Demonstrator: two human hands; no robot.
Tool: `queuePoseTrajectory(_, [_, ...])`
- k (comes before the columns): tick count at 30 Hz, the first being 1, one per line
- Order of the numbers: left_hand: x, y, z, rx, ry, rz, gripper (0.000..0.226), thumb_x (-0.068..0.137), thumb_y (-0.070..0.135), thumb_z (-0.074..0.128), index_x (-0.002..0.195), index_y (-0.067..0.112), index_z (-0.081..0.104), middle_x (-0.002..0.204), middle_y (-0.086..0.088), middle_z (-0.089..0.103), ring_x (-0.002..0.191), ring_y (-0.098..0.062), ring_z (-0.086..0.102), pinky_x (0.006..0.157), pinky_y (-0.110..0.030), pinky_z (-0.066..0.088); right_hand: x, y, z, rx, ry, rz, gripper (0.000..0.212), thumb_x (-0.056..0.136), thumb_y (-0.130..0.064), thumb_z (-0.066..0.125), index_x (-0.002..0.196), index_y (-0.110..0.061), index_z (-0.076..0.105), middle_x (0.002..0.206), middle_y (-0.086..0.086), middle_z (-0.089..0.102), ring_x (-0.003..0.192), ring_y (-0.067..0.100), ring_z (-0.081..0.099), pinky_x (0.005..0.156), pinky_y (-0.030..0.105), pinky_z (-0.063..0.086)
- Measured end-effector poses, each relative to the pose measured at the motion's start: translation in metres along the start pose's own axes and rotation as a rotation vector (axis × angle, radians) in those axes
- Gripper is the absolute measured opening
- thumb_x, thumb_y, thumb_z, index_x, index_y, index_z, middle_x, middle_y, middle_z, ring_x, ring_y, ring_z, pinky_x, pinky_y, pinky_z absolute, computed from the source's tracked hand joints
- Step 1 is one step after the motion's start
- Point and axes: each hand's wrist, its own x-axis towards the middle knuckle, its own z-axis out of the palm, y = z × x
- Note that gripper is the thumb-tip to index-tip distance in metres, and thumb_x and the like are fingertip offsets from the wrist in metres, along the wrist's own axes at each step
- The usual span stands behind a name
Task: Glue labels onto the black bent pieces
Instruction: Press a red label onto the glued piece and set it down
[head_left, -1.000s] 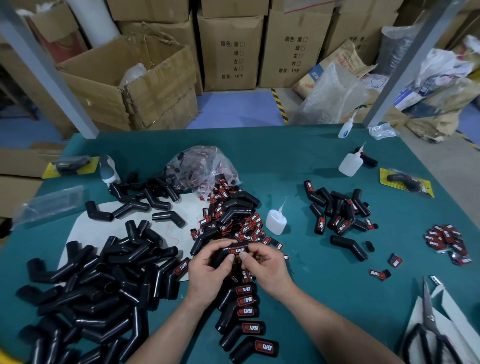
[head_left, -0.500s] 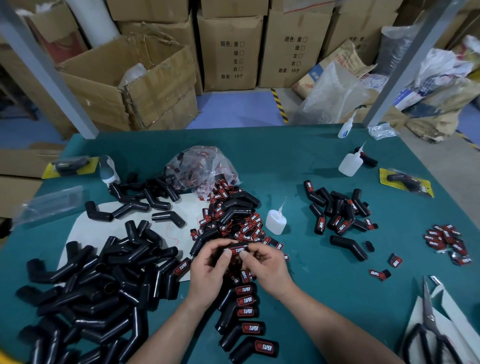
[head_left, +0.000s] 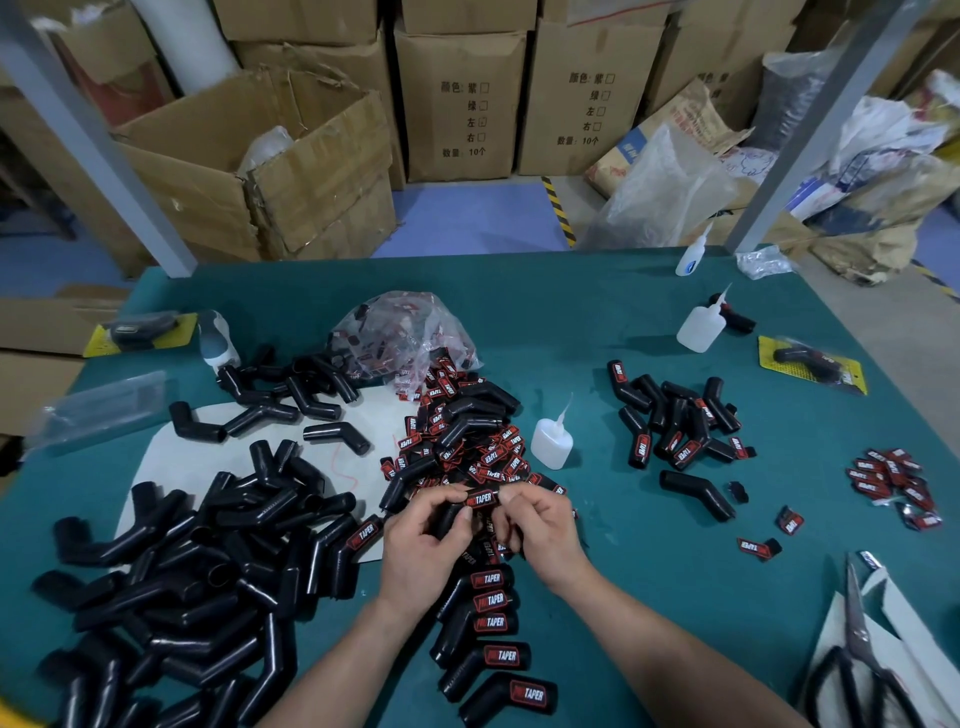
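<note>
1. Both hands met just below the middle of the table (head_left: 597, 322), with one bent piece (head_left: 448, 515) between them.
2. The left hand (head_left: 421, 551) had its fingers curled round the piece, thumb on top right by the left end of the label (head_left: 480, 499).
3. The right hand (head_left: 545, 530) pinched thumb and forefinger together at the label's right end, with the other fingers tucked under.
4. The label faced up on top of the piece. Whether it was stuck down all the way, no way to tell.
5. At 6 o'clock from the hands sat a row of done pieces (head_left: 493, 623), labels up, nearly touching the left wrist.
6. From 8 to 9 o'clock there was a big heap of bare pieces (head_left: 208, 571), its far edge on a white sheet (head_left: 249, 441).
7. At 12 o'clock, just beyond the fingers, was a pile of loose labels (head_left: 467, 447) with a few pieces mixed in, and a clear bag (head_left: 405, 332) behind it.
8. A glue bottle (head_left: 551, 441) stood upright at 1 o'clock, just beside that pile.
9. At 2 o'clock sat a smaller bunch (head_left: 675, 421) of pieces, some labelled.
10. Scissors (head_left: 857, 665) lay at 4 o'clock, near the table's edge.
</note>
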Motion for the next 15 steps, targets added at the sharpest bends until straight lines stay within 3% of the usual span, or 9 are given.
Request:
queuePoseTrajectory(3, [-0.0001, 0.0033, 0.0, 0.061, 0.003, 0.132, 0.02, 0.085, 0.024, 0.071, 0.104, 0.032, 0.07, 0.112, 0.019, 0.072, 0.096, -0.015, 0.074, 0.085, -0.046, 0.061, 0.0021, -0.0014, 0.002, -0.009, 0.038, 0.018, 0.048, 0.094, -0.037, 0.061, 0.056, -0.007, 0.057, 0.047, 0.002, 0.052, 0.044, 0.01, 0.042, 0.05, 0.021, 0.038])
queuePoseTrajectory(8, [0.0005, 0.0068, 0.0022, 0.141, 0.033, 0.303, 0.017, 0.085, 0.014, 0.072, 0.102, 0.018, 0.071, 0.108, 0.01, 0.073, 0.1, -0.008, 0.073, 0.09, -0.029, 0.059, 0.0041, -0.0055, 0.004, -0.003, 0.064, 0.063, 0.039, 0.086, -0.037, 0.066, 0.052, -0.021, 0.057, 0.044, -0.001, 0.046, 0.046, 0.018, 0.04, 0.051, 0.03, 0.039])
queuePoseTrajectory(12, [-0.001, 0.0035, 0.0025, 0.141, 0.057, 0.292, 0.014, 0.085, 0.015, 0.071, 0.097, 0.009, 0.074, 0.108, 0.007, 0.075, 0.099, -0.012, 0.073, 0.086, -0.039, 0.061, 0.0023, -0.0076, 0.0036, 0.019, 0.067, 0.066, 0.036, 0.086, -0.036, 0.067, 0.054, -0.021, 0.06, 0.045, 0.0, 0.048, 0.045, 0.017, 0.042, 0.05, 0.027, 0.039])
queuePoseTrajectory(15, [-0.0005, 0.004, 0.0004, 0.011, 0.101, 0.104, 0.013, 0.083, 0.022, 0.071, 0.096, 0.022, 0.073, 0.105, 0.011, 0.075, 0.09, -0.027, 0.075, 0.083, -0.056, 0.06, 0.0001, -0.0084, 0.0039, 0.027, 0.054, 0.054, 0.018, 0.089, -0.017, 0.068, 0.076, -0.027, 0.075, 0.048, 0.001, 0.056, 0.042, 0.01, 0.047, 0.047, 0.018, 0.041])
